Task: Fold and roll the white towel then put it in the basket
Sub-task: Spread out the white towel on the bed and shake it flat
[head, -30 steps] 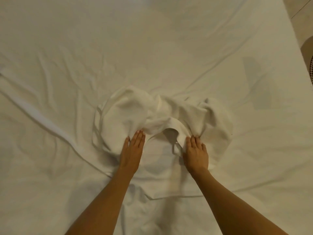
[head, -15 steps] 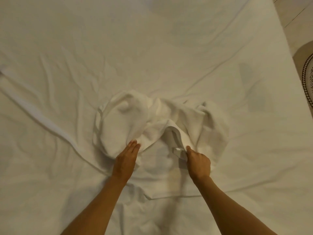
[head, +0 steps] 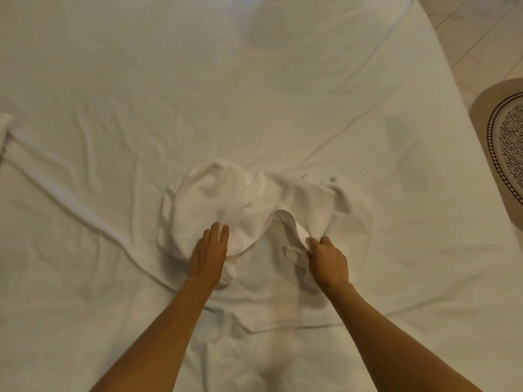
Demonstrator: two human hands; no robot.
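Observation:
The white towel lies bunched in a crumpled arc on the white bed sheet, in the middle of the view. My left hand rests on the towel's left lobe near its front edge, fingers together and pointing away from me. My right hand is closed around the towel's right front edge, where a small tag shows beside the thumb. The towel's middle edge arches up between the two hands. No basket is in view.
The wrinkled sheet covers almost the whole view, with a long raised fold running from the far left toward my left arm. The bed's right edge meets a tiled floor. A round patterned rug lies on the floor at the right.
My right hand curled from flat fingers into a grip on the towel's edge and drew it toward me. My left hand slid slightly back on the left lobe. The view tilted.

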